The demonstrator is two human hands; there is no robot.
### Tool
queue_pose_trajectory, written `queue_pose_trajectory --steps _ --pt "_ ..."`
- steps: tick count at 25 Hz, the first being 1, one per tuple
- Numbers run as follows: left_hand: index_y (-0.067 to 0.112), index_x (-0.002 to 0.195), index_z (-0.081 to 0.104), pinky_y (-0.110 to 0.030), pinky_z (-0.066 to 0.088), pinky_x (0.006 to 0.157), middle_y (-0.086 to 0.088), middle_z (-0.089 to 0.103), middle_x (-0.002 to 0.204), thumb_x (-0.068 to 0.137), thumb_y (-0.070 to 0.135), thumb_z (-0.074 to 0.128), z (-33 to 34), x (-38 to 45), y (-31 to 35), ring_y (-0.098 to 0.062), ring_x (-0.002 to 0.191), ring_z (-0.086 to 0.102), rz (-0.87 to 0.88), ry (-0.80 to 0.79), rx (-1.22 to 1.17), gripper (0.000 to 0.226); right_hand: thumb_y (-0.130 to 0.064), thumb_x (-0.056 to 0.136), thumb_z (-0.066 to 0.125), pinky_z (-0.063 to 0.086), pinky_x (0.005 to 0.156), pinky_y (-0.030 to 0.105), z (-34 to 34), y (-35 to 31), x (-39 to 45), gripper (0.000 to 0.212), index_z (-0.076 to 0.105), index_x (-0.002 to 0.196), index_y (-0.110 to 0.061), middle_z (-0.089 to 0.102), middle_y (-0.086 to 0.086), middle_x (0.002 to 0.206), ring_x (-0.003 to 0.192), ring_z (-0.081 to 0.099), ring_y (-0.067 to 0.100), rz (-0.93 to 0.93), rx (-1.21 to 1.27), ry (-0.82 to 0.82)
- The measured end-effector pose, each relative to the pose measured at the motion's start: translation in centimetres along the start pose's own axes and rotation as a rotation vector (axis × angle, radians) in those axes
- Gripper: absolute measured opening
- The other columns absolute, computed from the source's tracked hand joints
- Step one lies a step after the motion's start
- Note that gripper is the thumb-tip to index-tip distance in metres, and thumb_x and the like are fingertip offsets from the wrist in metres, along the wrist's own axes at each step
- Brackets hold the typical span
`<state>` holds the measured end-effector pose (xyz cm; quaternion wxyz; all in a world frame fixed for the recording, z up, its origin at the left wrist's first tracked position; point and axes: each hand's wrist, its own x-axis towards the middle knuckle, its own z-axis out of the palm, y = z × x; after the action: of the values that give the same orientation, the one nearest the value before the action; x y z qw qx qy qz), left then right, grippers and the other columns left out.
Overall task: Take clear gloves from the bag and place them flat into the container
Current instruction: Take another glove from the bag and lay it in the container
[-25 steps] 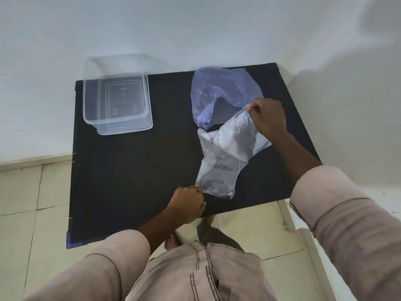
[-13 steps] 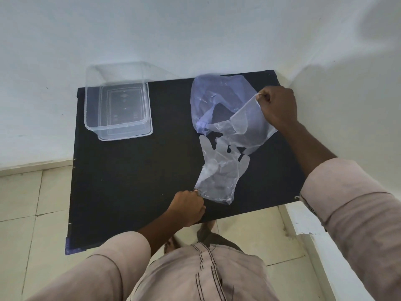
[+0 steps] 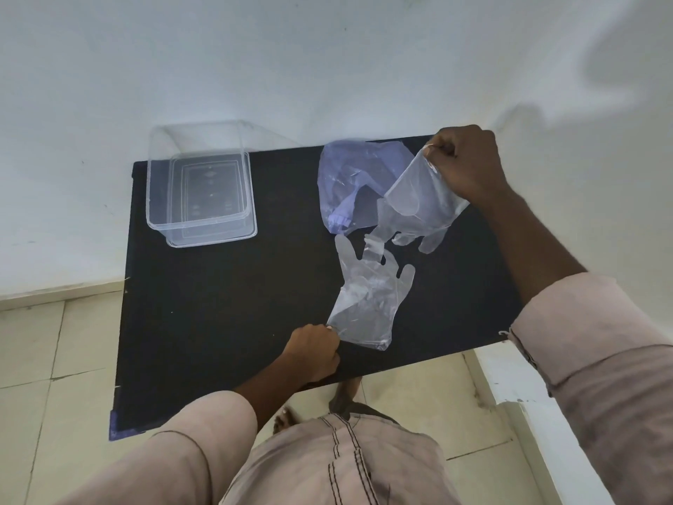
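— Since a second ago: right hand [image 3: 468, 162] has lifted its clear glove [image 3: 424, 202] up and back, peeling it off the lower glove [image 3: 368, 300].

— Left hand [image 3: 315, 349]?

— Pinching the lower cuff against the worktop [image 3: 218, 304]. Bag [image 3: 349, 176] behind; container [image 3: 198, 187] far left, empty. Best separate fully, then lay each flat.

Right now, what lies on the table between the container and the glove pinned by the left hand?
Nothing: in the head view, only bare black table separates the container from that glove.
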<state>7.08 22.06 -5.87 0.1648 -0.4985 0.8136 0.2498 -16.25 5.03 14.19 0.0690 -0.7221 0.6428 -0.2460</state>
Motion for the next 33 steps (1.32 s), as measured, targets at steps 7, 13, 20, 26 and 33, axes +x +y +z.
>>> queue_pose_trajectory --steps 7,13,20,26,33 --pt "0.011 0.113 0.067 -0.040 0.054 0.091 -0.009 0.070 0.112 0.092 0.028 0.058 -8.2 -1.0 -0.1 -0.023 0.097 0.067 0.017 -0.019 -0.408 0.028 -0.018 0.090 0.058 0.036 0.070 0.026 -4.2 -4.1 0.5 0.017 0.073 0.091 -0.010 0.072 0.007 0.089 0.079 0.058 0.022 -0.080 -0.148 -0.094" --pt "0.025 0.111 0.068 -0.018 0.052 0.071 0.006 0.066 0.110 0.074 0.035 0.078 -24.9 -4.6 1.5 -0.006 0.085 0.063 0.234 1.008 -0.854 0.040 -0.019 0.091 0.059 0.052 0.077 0.039 -7.5 -10.4 -1.5 0.014 0.073 0.091 -0.014 0.069 0.002 0.084 0.084 0.064 0.026 -0.280 -0.183 -0.247" --pt "0.010 0.082 0.079 -0.028 0.058 0.050 -0.003 0.072 0.075 0.077 0.018 0.079 -30.2 -5.5 0.6 -0.013 0.067 0.066 0.219 0.651 -1.015 0.009 -0.038 0.084 0.067 0.053 0.076 0.039 -11.3 -12.6 -2.8 0.021 0.067 0.098 -0.021 0.067 -0.006 0.091 0.082 0.064 0.019 -0.218 -0.040 -0.035" --pt "0.010 0.079 0.079 -0.030 0.057 0.056 -0.013 0.077 0.085 0.074 0.015 0.079 -31.1 -6.0 -0.7 -0.010 0.073 0.070 0.256 0.661 -1.260 0.008 -0.039 0.070 0.083 0.049 0.071 0.031 -10.4 -8.0 -6.3 0.064 0.058 0.125 -0.018 0.060 0.000 0.127 0.112 0.062 0.020 0.335 0.731 -0.110" --pt "0.008 0.075 0.078 -0.028 0.055 0.055 -0.016 0.077 0.088 0.072 0.011 0.078 -31.5 -6.1 -0.9 -0.012 0.073 0.070 0.218 0.723 -1.285 0.004 -0.011 0.083 0.071 0.042 0.047 0.015 -8.7 -9.9 -6.1 0.005 0.074 0.080 -0.012 0.071 0.003 0.078 0.068 0.063 0.008 0.235 0.785 0.165"
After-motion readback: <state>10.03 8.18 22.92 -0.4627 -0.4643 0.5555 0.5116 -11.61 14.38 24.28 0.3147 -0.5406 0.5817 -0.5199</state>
